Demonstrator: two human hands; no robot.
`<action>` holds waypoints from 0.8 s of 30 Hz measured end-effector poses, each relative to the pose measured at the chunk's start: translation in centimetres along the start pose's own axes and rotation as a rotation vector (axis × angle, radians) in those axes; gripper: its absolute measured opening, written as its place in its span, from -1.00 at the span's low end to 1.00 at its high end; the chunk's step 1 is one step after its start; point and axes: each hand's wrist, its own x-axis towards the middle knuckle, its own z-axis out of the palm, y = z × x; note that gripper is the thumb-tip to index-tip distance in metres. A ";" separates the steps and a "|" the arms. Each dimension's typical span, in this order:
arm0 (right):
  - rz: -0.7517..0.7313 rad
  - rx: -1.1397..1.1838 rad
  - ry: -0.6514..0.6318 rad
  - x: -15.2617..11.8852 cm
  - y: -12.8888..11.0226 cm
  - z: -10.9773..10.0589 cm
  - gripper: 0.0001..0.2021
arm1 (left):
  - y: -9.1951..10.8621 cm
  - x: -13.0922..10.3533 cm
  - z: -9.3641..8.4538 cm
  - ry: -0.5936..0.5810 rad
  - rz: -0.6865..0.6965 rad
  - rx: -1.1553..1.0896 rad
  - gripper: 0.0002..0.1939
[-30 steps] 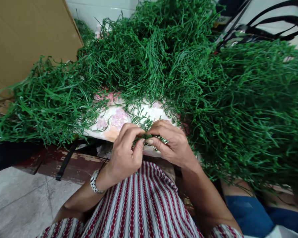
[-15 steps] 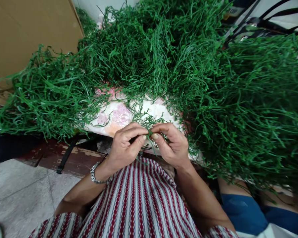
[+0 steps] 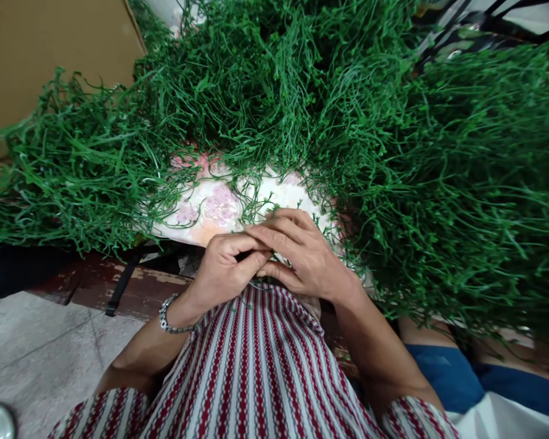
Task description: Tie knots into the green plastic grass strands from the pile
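Head view: left hand (image 3: 226, 268) and right hand (image 3: 308, 259) pinch wiry stems (image 3: 258, 283); floral sheet (image 3: 220, 204) beneath.

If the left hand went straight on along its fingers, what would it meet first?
The right hand, whose fingers overlap those of the left hand; they probably touch, though depth is unclear.
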 end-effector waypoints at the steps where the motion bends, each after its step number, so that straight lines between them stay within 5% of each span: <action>1: 0.010 -0.011 0.020 -0.2 0.1 0.3 -0.51 | 0.0 0.0 -0.1 -0.003 0.005 -0.010 -0.83; 6: 0.004 0.059 0.134 -0.8 0.3 1.0 -0.65 | -0.1 0.1 -1.0 -0.051 0.133 0.048 -0.88; 12: 0.067 0.033 0.055 -1.0 -0.1 0.6 -0.85 | -0.3 -0.4 -0.9 -0.065 0.311 0.358 -0.88; 17: 0.054 0.101 0.083 -1.2 -0.7 0.7 -0.90 | -0.2 -0.5 -1.1 -0.110 0.371 0.369 -0.89; 21: 0.073 0.003 0.030 -1.5 -1.1 0.4 -0.89 | -0.2 0.4 -2.0 -0.248 0.370 0.362 -0.83; 24: 0.040 -0.033 -0.170 -2.0 -1.4 -0.3 -0.86 | 0.0 1.0 -2.6 -0.460 0.438 0.429 -0.79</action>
